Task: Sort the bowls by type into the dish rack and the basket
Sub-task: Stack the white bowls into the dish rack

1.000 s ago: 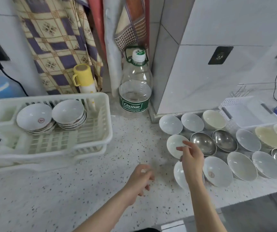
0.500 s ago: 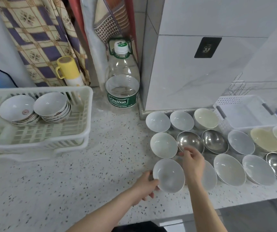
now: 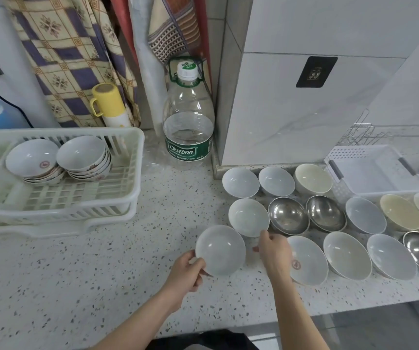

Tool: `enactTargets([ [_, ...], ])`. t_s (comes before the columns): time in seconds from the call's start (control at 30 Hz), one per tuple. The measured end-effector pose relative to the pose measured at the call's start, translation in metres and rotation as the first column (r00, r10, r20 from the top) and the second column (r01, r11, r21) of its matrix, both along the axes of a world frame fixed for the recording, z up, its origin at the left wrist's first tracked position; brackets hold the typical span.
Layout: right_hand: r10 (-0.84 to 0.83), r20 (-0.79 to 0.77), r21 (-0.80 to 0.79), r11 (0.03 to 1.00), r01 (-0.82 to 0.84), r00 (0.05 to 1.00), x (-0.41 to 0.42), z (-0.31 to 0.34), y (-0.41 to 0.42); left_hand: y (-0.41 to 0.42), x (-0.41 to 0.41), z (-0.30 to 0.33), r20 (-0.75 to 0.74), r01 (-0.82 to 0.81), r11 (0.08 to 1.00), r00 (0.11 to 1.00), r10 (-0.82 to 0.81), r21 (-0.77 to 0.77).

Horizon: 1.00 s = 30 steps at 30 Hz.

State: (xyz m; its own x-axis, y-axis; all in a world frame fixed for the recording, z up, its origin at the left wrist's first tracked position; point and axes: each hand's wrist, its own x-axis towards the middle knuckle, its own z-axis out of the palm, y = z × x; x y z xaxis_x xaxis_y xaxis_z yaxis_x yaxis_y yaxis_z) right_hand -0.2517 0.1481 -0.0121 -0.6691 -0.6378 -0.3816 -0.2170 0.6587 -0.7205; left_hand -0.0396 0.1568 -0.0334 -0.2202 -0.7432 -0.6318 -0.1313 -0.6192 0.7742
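Note:
My left hand (image 3: 185,271) grips the left rim of a plain white bowl (image 3: 219,250), held just above the counter. My right hand (image 3: 274,251) pinches the near right rim of a second white bowl (image 3: 247,215) that sits on the counter. To the right lie rows of bowls: white (image 3: 346,255), cream (image 3: 313,178) and steel (image 3: 288,218). The white dish rack (image 3: 127,195) at left holds two stacks of white bowls with red emblems (image 3: 80,154). A white perforated basket (image 3: 377,168) stands at back right.
A large water bottle (image 3: 188,137) stands at the back by the tiled wall corner. A yellow flask (image 3: 108,104) and hanging cloths are behind the rack. A wire rack (image 3: 362,135) sits behind the basket. The counter's front edge runs close below the bowls.
My left hand has reached in, taken the front white bowl and lifted it to the left. My right hand has shifted down onto the rim of the bowl behind it.

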Motion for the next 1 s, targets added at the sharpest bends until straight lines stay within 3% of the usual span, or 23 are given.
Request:
enactTargets([
  [0.17,-0.148,0.341,0.049,0.989,0.139,0.928,0.017,-0.013,-0.009,-0.011,0.019,0.005,-0.015,-0.112,0.992,0.994,0.111,-0.051],
  [0.27,-0.212,0.422,-0.006,0.972,0.237,0.881,0.028,-0.02,-0.016,-0.016,0.033,0.011,-0.018,-0.13,0.989,0.992,0.129,-0.067],
  [0.53,-0.35,0.325,-0.113,0.908,0.403,0.879,0.058,-0.01,-0.015,-0.012,0.085,0.031,-0.017,-0.129,0.982,0.992,0.128,-0.141],
  [0.73,-0.424,0.352,-0.302,0.793,0.53,0.835,0.117,0.022,-0.008,-0.017,0.132,0.069,-0.125,-0.168,0.957,0.982,0.142,-0.236],
  [0.83,-0.361,0.412,-0.429,0.734,0.527,0.837,0.151,0.047,-0.014,-0.026,0.159,0.09,-0.173,-0.219,0.931,0.969,0.174,-0.291],
  [1.0,-0.15,0.43,-0.556,0.733,0.392,0.89,0.205,0.089,-0.032,-0.045,0.218,0.116,-0.216,-0.342,0.849,0.937,0.275,-0.403],
])
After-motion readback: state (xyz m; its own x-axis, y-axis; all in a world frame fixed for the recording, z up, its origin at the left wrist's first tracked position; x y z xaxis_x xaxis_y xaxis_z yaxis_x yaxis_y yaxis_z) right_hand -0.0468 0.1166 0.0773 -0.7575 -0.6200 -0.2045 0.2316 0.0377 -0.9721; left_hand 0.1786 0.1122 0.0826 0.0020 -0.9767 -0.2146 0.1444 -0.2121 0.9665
